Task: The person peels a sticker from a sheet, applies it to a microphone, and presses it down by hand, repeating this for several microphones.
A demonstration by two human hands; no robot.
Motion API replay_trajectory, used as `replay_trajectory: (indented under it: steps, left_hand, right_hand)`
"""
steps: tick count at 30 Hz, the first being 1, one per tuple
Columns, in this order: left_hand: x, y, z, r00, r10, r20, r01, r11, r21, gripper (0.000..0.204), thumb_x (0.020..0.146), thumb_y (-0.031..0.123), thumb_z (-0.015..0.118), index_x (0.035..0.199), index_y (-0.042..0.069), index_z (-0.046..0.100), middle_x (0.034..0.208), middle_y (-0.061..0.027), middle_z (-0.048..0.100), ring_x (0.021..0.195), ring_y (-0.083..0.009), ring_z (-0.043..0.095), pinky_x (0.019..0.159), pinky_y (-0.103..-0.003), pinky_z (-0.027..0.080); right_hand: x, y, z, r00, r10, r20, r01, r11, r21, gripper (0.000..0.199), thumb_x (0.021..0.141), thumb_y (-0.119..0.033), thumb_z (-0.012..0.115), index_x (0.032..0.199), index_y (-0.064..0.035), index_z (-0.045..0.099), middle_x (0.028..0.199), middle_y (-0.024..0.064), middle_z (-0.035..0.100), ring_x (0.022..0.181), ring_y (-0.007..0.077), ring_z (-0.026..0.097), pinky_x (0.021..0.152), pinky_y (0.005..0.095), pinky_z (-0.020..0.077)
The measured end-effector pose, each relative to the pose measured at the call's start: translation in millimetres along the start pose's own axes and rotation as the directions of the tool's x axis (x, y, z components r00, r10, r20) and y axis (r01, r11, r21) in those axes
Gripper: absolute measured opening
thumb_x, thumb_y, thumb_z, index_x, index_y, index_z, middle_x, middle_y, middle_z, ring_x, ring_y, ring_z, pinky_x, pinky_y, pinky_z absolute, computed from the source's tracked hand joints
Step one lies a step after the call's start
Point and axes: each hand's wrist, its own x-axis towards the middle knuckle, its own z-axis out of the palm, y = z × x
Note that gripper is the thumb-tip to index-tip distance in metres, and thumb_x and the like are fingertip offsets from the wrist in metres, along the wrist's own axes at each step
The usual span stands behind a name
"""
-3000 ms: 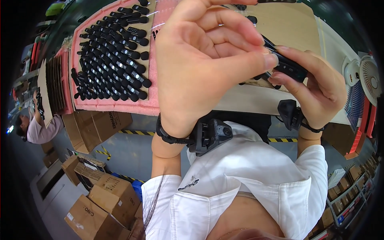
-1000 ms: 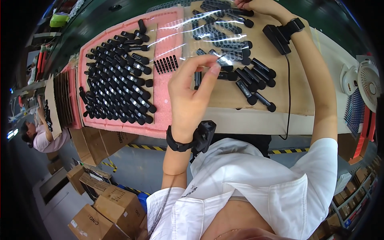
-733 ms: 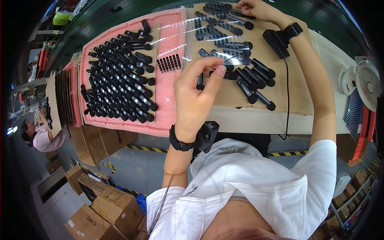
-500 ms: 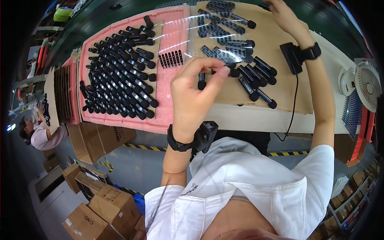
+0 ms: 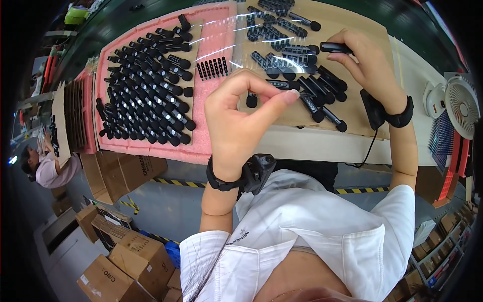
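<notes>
My left hand (image 5: 236,121) hovers over the front of the table, thumb and forefinger pinched together. Whatever lies in that pinch, if anything, is too small to make out. At the right, my right hand (image 5: 370,63) grips a black handheld microphone (image 5: 334,48) by one end, level above the brown board. Several similar microphones (image 5: 322,90) lie on the board between my hands. A clear plastic sheet (image 5: 241,38) stretches over part of the board and the pink foam, with a row of black strips (image 5: 212,68) showing on it.
A pink foam tray (image 5: 201,138) on the left holds many black microphones (image 5: 151,95) in slanted rows. A cardboard sheet (image 5: 372,116) covers the table's right part. A white fan (image 5: 460,108) stands far right. Cardboard boxes (image 5: 146,256) sit on the floor; another person (image 5: 53,168) works far left.
My right hand has come down and nearer from the far edge, now with a microphone in it. My left hand stays pinched and has shifted slightly.
</notes>
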Motion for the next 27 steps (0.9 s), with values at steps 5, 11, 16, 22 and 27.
replay_trajectory:
  steps: [5, 11, 16, 22, 27]
  left_hand:
    - [0.1, 4.1, 1.7, 0.999, 0.012, 0.04, -0.009, 0.997, -0.075, 0.015, 0.064, 0.003, 0.071, 0.063, 0.001, 0.056, 0.063, -0.0014, 0.055, 0.058, -0.0068, 0.048, 0.056, -0.019, 0.037]
    - [-0.9, 7.3, 5.0, 0.998, 0.029, 0.05, -0.024, 0.995, -0.094, 0.015, 0.064, 0.003, 0.071, 0.064, 0.001, 0.057, 0.062, -0.0007, 0.055, 0.058, -0.0064, 0.047, 0.056, -0.019, 0.037]
    - [-1.6, 17.5, 7.4, 0.999, -0.01, 0.045, 0.017, 0.989, -0.148, 0.011, 0.067, -0.005, 0.065, 0.067, 0.0, 0.055, 0.065, -0.0016, 0.053, 0.06, -0.0068, 0.045, 0.055, -0.018, 0.034]
    - [2.6, 27.0, 13.8, 0.991, -0.1, 0.084, 0.118, 0.963, -0.243, 0.009, 0.07, -0.007, 0.06, 0.068, 0.0, 0.053, 0.068, -0.0028, 0.052, 0.062, -0.0084, 0.046, 0.059, -0.019, 0.035]
    - [1.0, 27.3, 15.9, 0.986, -0.127, 0.108, 0.154, 0.939, -0.308, 0.01, 0.07, -0.006, 0.059, 0.066, 0.0, 0.052, 0.067, -0.0027, 0.053, 0.063, -0.0081, 0.046, 0.061, -0.019, 0.035]
  right_hand:
    - [-0.2, -24.5, -6.2, 0.988, 0.147, -0.047, -0.146, 0.989, 0.033, 0.027, 0.075, -0.008, 0.062, 0.098, -0.002, 0.051, 0.085, 0.0118, 0.056, 0.079, 0.0236, 0.056, 0.07, 0.0279, 0.0433]
    - [-5.1, -34.5, -11.1, 0.984, 0.173, -0.04, -0.166, 0.977, 0.13, 0.026, 0.072, -0.004, 0.062, 0.097, -0.0027, 0.055, 0.084, 0.0109, 0.055, 0.077, 0.0245, 0.054, 0.071, 0.0288, 0.0427]
    - [-2.3, -53.5, -23.0, 0.992, -0.062, -0.113, 0.049, 0.992, -0.113, 0.03, 0.065, 0.0, 0.065, 0.094, -0.0029, 0.058, 0.082, 0.0103, 0.054, 0.074, 0.0239, 0.053, 0.068, 0.0287, 0.0431]
    - [-8.7, -61.3, -11.4, 0.981, -0.05, -0.189, 0.088, 0.975, 0.202, 0.029, 0.068, -0.003, 0.066, 0.096, -0.0024, 0.059, 0.08, 0.0108, 0.059, 0.073, 0.0214, 0.059, 0.061, 0.0275, 0.0457]
    - [-17.8, -68.1, 4.9, 0.956, 0.114, -0.269, 0.018, 0.897, 0.442, 0.028, 0.067, 0.007, 0.063, 0.094, 0.002, 0.058, 0.086, 0.0099, 0.061, 0.075, 0.0171, 0.061, 0.066, 0.023, 0.0477]
